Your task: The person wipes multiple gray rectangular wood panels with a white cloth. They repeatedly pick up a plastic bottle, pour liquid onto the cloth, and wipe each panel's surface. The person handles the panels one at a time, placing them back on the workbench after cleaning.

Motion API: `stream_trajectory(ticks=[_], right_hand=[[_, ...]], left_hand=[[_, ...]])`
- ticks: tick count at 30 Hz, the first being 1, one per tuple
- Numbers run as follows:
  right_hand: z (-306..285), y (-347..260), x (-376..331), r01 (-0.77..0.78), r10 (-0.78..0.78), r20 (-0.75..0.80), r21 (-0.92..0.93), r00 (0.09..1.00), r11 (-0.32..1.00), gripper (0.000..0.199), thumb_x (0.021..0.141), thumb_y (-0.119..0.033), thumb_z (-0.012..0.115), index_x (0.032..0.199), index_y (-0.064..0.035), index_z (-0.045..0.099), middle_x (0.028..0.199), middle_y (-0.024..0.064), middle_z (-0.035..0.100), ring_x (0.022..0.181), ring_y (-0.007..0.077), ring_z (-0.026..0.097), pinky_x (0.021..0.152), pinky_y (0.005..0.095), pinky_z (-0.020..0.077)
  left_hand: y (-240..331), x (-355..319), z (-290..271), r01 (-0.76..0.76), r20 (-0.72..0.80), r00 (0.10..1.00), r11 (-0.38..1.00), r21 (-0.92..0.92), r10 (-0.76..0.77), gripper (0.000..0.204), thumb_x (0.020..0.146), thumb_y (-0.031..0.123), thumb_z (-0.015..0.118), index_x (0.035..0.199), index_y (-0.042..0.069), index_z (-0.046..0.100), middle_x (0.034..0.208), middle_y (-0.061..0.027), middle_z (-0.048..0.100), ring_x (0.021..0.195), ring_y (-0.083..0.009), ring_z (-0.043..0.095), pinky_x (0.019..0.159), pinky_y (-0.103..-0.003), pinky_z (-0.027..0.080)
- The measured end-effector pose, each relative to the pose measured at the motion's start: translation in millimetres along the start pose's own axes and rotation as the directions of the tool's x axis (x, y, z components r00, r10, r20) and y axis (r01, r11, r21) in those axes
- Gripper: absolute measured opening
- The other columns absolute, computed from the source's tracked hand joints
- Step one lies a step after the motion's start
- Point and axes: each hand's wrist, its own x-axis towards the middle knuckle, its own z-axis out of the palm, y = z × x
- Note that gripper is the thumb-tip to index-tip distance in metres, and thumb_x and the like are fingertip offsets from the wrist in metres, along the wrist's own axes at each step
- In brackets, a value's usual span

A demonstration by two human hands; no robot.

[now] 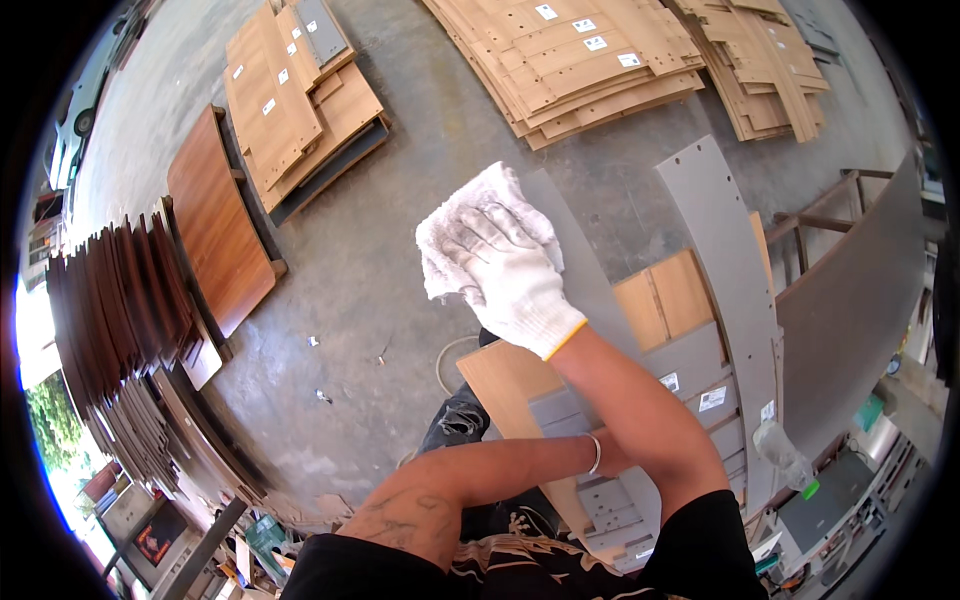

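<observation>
My right hand [505, 275], in a white knit glove with a yellow-edged cuff, grips a pale fluffy cloth [533, 205], its fingers laid over the top. The cloth is at the far end of a narrow grey board [580, 235] and overlaps its edge. My bare left arm crosses beneath the right forearm with a bracelet at the wrist. Only the base of my left hand [614, 455] shows; its fingers are hidden behind my right arm. Under both arms lie more grey and wood-coloured boards [665, 300]. A long grey board [715, 230] with holes stands to the right.
Stacks of wood-coloured panels [590, 55] lie on the concrete floor [330, 300] ahead. A brown tabletop [220, 220] and dark boards [125, 300] are on the left. A clear bottle with a green cap [782, 455] and a large dark panel [855, 310] are at the right.
</observation>
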Motion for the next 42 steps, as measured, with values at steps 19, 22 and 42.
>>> stream_trajectory(ticks=[19, 22, 42], right_hand=[[-29, -8, -37, 0.071, -0.091, 0.147, 0.133, 0.985, 0.989, 0.047, 0.093, -0.024, 0.061, 0.139, -0.0127, 0.069, 0.145, 0.0118, 0.065, 0.145, 0.0293, 0.051, 0.127, 0.0508, 0.0289], [-50, -7, -65, -0.1, 0.102, 0.061, -0.031, 0.993, 0.995, 0.048, 0.093, -0.024, 0.061, 0.139, -0.0136, 0.07, 0.143, 0.0098, 0.066, 0.144, 0.0315, 0.052, 0.127, 0.0521, 0.0285], [-39, -9, -71, -0.441, 0.405, -0.176, -0.321, 0.897, 0.838, 0.061, 0.088, -0.014, 0.067, 0.149, -0.0139, 0.059, 0.147, 0.0151, 0.06, 0.143, 0.0399, 0.048, 0.124, 0.0565, 0.0307]], left_hand=[[-39, 25, 42, -0.245, -0.18, 0.925, 0.886, 0.393, 0.336, 0.074, 0.081, 0.005, 0.074, 0.151, 0.005, 0.052, 0.159, -0.0175, 0.049, 0.151, -0.0351, 0.041, 0.128, -0.047, 0.03], [-49, 35, 55, -0.252, -0.177, 0.906, 0.825, 0.507, 0.385, 0.082, 0.081, 0.007, 0.079, 0.156, 0.009, 0.047, 0.161, -0.0167, 0.048, 0.147, -0.0331, 0.046, 0.124, -0.046, 0.036], [-101, 105, 112, -0.197, -0.437, 0.679, 0.72, 0.665, 0.589, 0.063, 0.106, 0.034, 0.051, 0.161, 0.006, 0.037, 0.168, -0.0133, 0.036, 0.159, -0.0295, 0.029, 0.13, -0.046, 0.025]])
